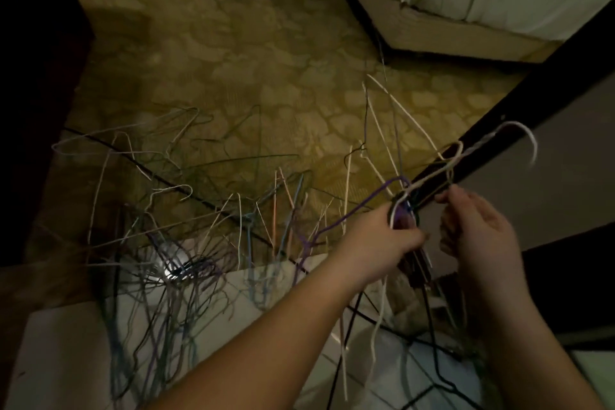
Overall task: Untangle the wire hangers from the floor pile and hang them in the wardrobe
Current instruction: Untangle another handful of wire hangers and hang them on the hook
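Head view | left hand (379,236) grips hanger bundle (404,206) | hooks blurred, tangled

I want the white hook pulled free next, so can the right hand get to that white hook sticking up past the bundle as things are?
Probably yes. The right hand sits just below the white hook, with open air between them, though its fingers already pinch wires of the bundle.

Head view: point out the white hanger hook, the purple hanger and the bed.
white hanger hook (529,140), head view, on the curved tip of the hook.
purple hanger (372,198), head view, on its sloping arm.
bed (432,30), head view, on the side of its base.
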